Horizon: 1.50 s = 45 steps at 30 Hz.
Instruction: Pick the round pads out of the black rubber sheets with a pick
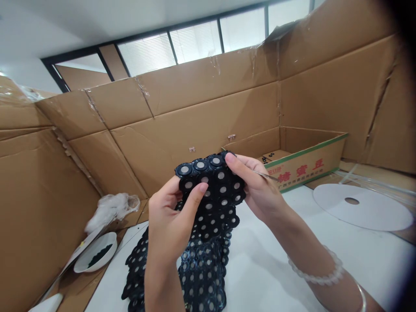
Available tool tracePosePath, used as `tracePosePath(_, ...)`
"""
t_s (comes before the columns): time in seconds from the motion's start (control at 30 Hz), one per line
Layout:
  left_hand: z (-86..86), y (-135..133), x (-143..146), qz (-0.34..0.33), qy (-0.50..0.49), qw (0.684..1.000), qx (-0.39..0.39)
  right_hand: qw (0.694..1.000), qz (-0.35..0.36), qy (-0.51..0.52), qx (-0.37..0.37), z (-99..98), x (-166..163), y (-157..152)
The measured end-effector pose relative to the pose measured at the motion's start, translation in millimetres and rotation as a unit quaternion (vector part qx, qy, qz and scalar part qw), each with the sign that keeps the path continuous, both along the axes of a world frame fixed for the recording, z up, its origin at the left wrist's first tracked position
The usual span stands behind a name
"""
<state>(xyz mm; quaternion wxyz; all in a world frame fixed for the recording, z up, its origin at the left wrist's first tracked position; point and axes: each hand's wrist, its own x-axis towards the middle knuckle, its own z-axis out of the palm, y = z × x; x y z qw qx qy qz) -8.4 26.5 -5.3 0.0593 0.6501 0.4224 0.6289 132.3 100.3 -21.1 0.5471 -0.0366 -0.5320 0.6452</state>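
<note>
A long black sheet (222, 190) of joined round pieces, each with a pale grey centre, is raised in front of me. My left hand (175, 216) grips its left side, thumb on the face and fingers behind. Its upper right corner is pinched by my right hand (256, 186), with the thumb at the top edge. A thin metal tool (264, 175) sticks out to the right from my right hand; its kind I cannot make out. The lower length of the sheet hangs down and lies in folds on the white table (256, 277).
A cardboard box (312, 158) with red characters holds small black rings, back right. A white disc (373, 208) with a centre hole lies right. On the left are a white bowl (110, 247) of small dark pieces and a crumpled plastic bag (107, 210). Cardboard walls (195, 112) surround the table.
</note>
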Motion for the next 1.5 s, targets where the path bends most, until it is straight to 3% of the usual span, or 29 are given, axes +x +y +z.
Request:
tracePosePath(0.87,2.5,2.3,9.8,0.013,-0.061,0.998,0.011,0.999,0.03,0.006,0.008,1.0,0.3,0.5)
tracePosePath(1.2,-2.3,6.9,-0.7,0.027,0.034,0.996,0.079,0.999,-0.008,0.032,0.034,-1.9,-2.0,2.5)
tracePosePath(1.5,-2.0,6.6,0.6,0.025,0.034,0.996,0.078,0.998,-0.015,0.028,0.046,-2.5,-2.1,2.9)
